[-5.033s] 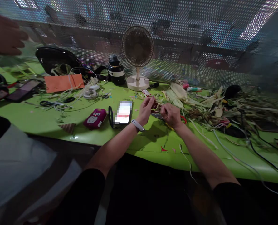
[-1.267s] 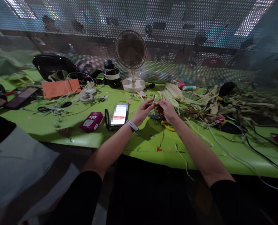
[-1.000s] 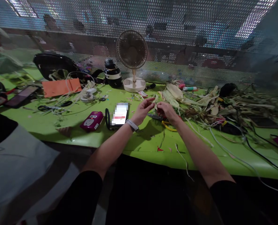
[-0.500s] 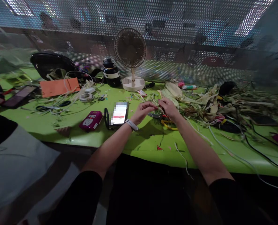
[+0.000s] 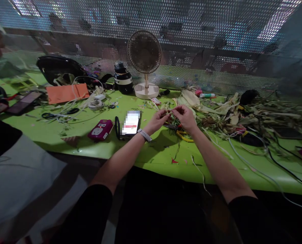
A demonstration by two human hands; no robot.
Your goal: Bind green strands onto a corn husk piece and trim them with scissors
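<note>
My left hand, with a pale watch band on its wrist, pinches at the fingertips over the middle of the table. My right hand faces it, thumb and finger pressed together almost at the left fingertips. Whatever they pinch between them is too small to make out; green plant bits lie just behind. Under the hands rests a cutting tool with yellow handles and dark blades, touched by neither hand. Pale dried husks lie beyond my right hand.
On the green table, a lit phone and a purple power strip stand left of my hands. Behind are a fan, a black bottle and black scissors. Tangled plant scraps and cables fill the right. Another person sits far left.
My left fingers have closed from a looser, more stretched pose into a pinch, and the two hands' fingertips now meet. At far left, more of the other person has come into view.
</note>
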